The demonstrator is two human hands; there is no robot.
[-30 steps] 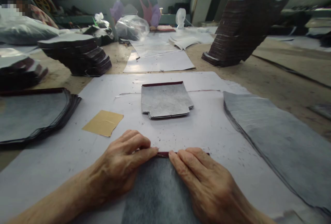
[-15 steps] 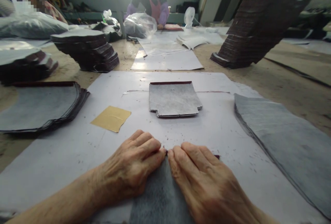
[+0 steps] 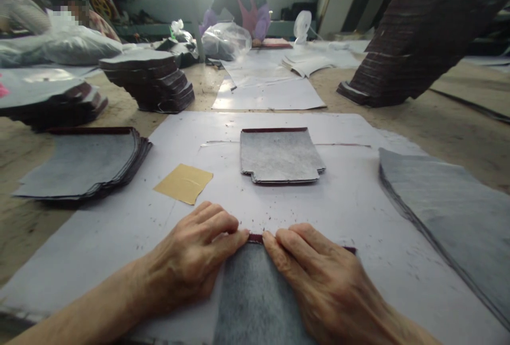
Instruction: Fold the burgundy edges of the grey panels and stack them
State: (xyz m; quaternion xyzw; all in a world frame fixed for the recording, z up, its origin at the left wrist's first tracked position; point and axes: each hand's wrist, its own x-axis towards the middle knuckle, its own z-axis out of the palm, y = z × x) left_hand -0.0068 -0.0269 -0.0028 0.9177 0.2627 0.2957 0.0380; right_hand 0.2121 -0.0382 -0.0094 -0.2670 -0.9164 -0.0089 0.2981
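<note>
A grey-backed panel [image 3: 258, 292], which looks like leather cloth, lies flat before me on a white sheet. Its far edge is turned over into a narrow dark red strip. My left hand [image 3: 199, 254] has thumb and fingers closed on that folded edge, left of its middle. Close by, my right hand [image 3: 322, 276] presses its bunched fingertips on the same fold, a short bare stretch of red between the two. Farther out rests a small stack of notched grey panels [image 3: 281, 156] with a red folded edge. The near end of my panel runs out of view.
White sheet [image 3: 223, 207] covers the table here. A tan square [image 3: 184, 183] lies at left, beside a stack of curved grey panels [image 3: 99, 161]. Larger grey pieces [image 3: 450, 196] lie at right. Tall dark stacks [image 3: 414, 47] stand behind. A person [image 3: 245, 5] works across the table.
My hands have moved slightly apart along the fold, baring more of the red strip between them. The whole scene has shifted a little to the right in view.
</note>
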